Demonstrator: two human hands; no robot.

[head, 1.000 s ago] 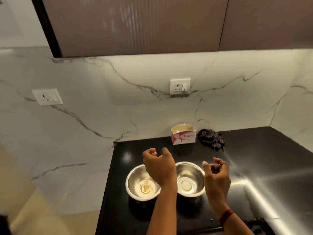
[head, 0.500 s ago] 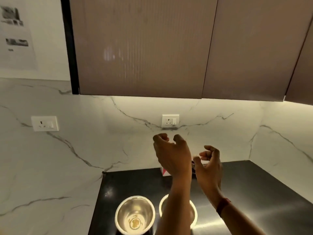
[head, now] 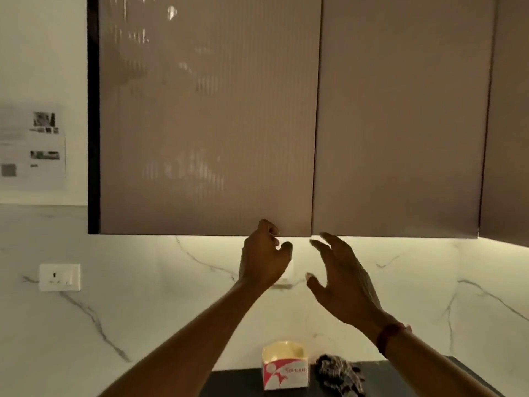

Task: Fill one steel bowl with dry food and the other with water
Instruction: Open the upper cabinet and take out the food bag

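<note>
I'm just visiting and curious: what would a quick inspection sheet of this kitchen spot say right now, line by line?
Surface: black counter, only its back strip in view.
Job's things: steel bowls, dry food and water not in view.
Clutter: red-and-white carton open at the top, and a dark crumpled cloth to its right, both against the wall.
Hands: left hand raised, fingertips at the bottom edge of the left cabinet door; right hand open just below the right cabinet door, holding nothing.
Cables: nothing seen.
Surroundings: marble backsplash, wall socket, printed sheets on the wall; both doors look closed.
</note>
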